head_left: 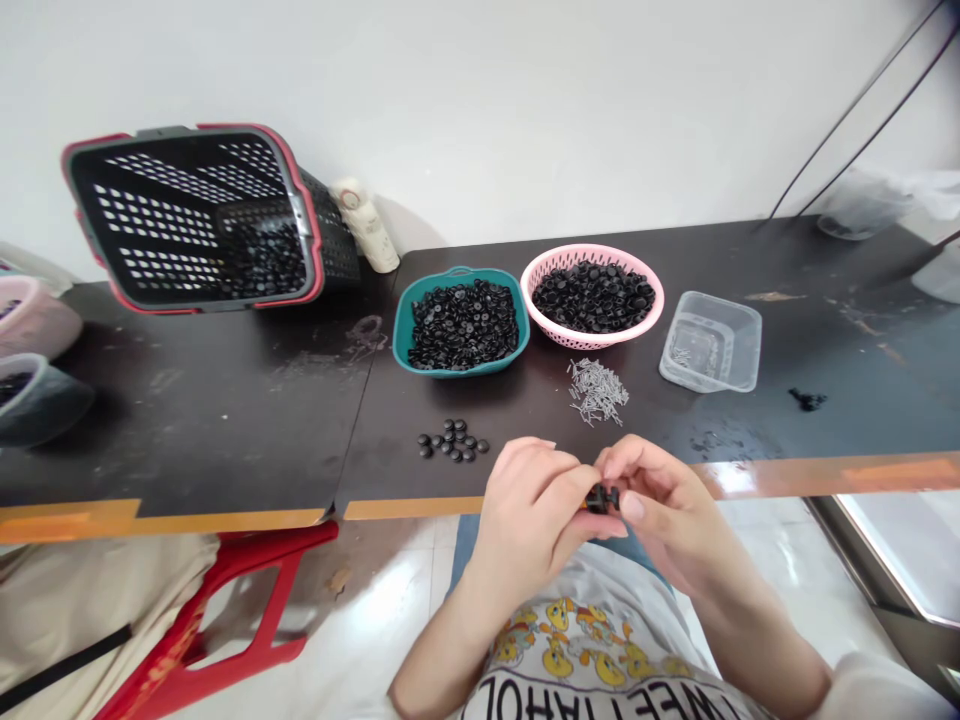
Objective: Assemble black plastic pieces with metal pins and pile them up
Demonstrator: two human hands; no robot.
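Just past the table's front edge, my left hand (536,510) is closed around a small black part (602,498), whose end sticks out between thumb and fingers. My right hand (660,505) is beside it, its thumb and fingertips pinched at the protruding end. What the right fingertips grip is too small to make out. Beyond my hands lies a pile of short grey metal pins (598,391). Several black round caps (454,440) are loose on the table to the left. Behind them a teal basket (401,335) and a pink basket (652,318) are full of small black round parts.
A clear plastic box (711,375) with a few pins stands right of the pink basket. A black crate with a red rim (319,235) lies tipped at the back left, beside a white bottle (367,228). A red stool (277,615) stands below the table (247,420).
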